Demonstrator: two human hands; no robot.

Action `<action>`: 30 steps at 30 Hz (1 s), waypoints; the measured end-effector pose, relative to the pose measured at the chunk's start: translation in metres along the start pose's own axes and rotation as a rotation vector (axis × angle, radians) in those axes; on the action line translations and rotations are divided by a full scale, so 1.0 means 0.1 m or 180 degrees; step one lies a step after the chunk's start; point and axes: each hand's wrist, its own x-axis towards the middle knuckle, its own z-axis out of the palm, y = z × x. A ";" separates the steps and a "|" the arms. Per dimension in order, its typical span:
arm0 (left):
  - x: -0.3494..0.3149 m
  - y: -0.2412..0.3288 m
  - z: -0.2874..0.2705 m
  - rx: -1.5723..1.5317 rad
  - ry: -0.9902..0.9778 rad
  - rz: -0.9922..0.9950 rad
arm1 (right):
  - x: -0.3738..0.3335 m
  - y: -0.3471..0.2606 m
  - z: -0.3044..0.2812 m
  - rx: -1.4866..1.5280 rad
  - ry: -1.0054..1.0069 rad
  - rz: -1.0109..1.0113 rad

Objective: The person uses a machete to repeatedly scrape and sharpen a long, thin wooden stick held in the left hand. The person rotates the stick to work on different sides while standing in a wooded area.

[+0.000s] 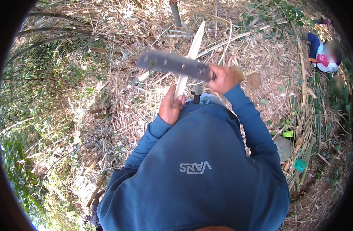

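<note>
My left hand (170, 106) is closed round the lower end of a pale, flat wooden strip (195, 45), which points away from me and narrows to a tip at its far end. In my right hand (224, 78) I grip a machete by its light wooden handle (237, 73). The dark machete blade (170, 64) reaches leftward across the strip, slightly blurred, with several pale spots along it. Whether blade and strip touch, I cannot tell.
Dry leaves and cut stalks (138, 38) litter the ground. A dark upright stem (176, 14) stands ahead. Another person (326, 57) is at the far right. A stone (283, 147), a yellow-green cup (287, 134) and a green container (300, 165) lie to my right. Green bushes (20, 169) grow at left.
</note>
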 end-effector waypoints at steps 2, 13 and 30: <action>-0.06 0.08 0.01 -0.0038 -0.0076 -0.0105 | 0.17 0.13 0.04 0.0077 0.0401 0.0518; -0.01 0.02 -0.11 0.0353 -0.0006 0.0308 | 0.25 0.37 -0.02 0.0287 0.0455 0.0718; -0.07 -0.08 -0.15 0.1197 0.0323 0.0898 | -0.24 0.11 -0.02 0.0224 0.0310 0.0498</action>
